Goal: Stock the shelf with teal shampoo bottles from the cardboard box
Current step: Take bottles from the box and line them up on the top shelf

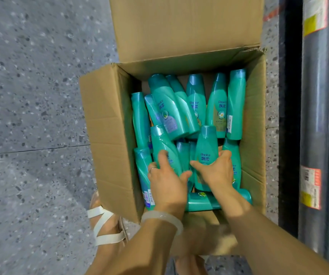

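Observation:
An open cardboard box [108,120] sits on the floor, holding several teal shampoo bottles that lie in a loose pile. My left hand [165,179] reaches into the near part of the box, and its fingers wrap one teal bottle [162,143] that leans up to the left. My right hand [217,169] grips the lower half of another teal bottle [206,145], which stands nearly upright with its cap pointing away from me. Both hands are close together inside the box. More bottles [195,100] lie at the far end.
The shelf edge [314,116] with price tags runs down the right side, close to the box. The box's far flap [187,26] stands open. Grey speckled floor [30,96] lies to the left. My sandalled foot [104,225] is beside the box's near corner.

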The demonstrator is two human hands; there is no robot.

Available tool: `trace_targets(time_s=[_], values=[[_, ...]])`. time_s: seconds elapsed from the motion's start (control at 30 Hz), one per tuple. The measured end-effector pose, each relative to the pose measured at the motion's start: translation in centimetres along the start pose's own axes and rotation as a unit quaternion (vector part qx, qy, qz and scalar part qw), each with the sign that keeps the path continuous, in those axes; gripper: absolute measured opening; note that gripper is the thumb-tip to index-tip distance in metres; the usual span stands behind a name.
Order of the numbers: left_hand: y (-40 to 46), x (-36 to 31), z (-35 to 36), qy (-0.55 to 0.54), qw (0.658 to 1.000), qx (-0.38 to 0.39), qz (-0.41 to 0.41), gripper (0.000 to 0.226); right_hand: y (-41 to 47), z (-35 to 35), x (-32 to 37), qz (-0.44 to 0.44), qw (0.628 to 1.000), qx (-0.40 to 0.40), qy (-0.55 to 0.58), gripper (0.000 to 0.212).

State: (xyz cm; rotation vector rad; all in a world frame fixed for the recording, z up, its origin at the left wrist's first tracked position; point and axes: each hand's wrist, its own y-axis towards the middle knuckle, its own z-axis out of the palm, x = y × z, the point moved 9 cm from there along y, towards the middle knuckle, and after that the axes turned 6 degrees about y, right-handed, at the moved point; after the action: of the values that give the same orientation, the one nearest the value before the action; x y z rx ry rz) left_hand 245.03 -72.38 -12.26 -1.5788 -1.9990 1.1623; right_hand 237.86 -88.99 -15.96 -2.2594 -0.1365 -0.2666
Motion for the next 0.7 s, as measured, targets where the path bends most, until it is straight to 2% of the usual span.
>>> trace_targets(time_s=[0.07,0.2,0.4,0.5,0.57,0.7], values=[[0.0,-0.2,0.9,-0.009,1.0,0.004,0.011,0.087,-0.1,-0.4,0.1,-0.007,1.0,-0.003,-0.002,0.072],[0.2,0.4,0.7,-0.08,0.996,-0.017,-0.028,0.111,-0.1,-1.1,-0.2,-0.018,0.999,0.027,0.025,0.064],[-1.8,1.8,-2.3,-0.101,0.991,0.031,-0.078,0.092,-4.0,-4.9,1.6,-0.02,0.969,0.085,0.231,0.04],[-4.6,0.4,-5.4,-0.157,0.986,0.045,-0.019,0.099,-7.7,-7.4,3.8,-0.016,0.942,0.122,0.313,0.038],[-6.9,-2.0,-8.4,-0.159,0.986,0.037,0.041,0.091,-10.3,-9.8,5.8,-0.029,0.929,0.126,0.346,0.037],[-12.8,-9.4,-17.0,-0.136,0.975,-0.032,0.174,0.088,-16.0,-15.9,10.4,-0.08,0.916,0.119,0.375,0.039]])
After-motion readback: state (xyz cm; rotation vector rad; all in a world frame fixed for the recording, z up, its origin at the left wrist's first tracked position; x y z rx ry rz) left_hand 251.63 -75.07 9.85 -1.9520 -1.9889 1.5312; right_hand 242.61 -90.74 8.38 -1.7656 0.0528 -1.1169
